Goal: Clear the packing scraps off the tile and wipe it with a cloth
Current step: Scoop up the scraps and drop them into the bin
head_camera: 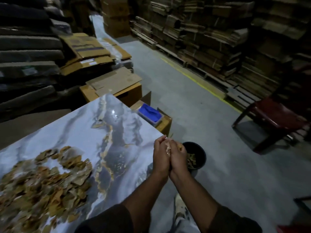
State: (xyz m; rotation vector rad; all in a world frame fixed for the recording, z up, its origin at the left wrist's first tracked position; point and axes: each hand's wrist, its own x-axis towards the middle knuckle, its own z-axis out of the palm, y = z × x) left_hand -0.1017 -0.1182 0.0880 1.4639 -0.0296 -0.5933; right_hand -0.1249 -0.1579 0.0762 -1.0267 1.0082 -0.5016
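We have our left hand [161, 155] and right hand [178, 157] pressed together, palm to palm, just past the right edge of the marble-patterned tile [80, 132], with a small clump of brown packing scraps [168, 149] clamped between them. Both hands are grasping that clump, right above the black bucket [201, 153] on the floor, which already has scraps in it.

So we judge ourselves to be in the clearing step, and not far along: a large heap of scraps [43, 182] lies on the near left part of the tile, and a few small bits are scattered near its middle.

The next move calls for parting our palms over the bucket so the clump drops in, not on the floor, then reaching back for the heap. Wiping comes later; a blue cloth [150, 113] appears to lie on a cardboard box [165, 125] just beyond the tile.
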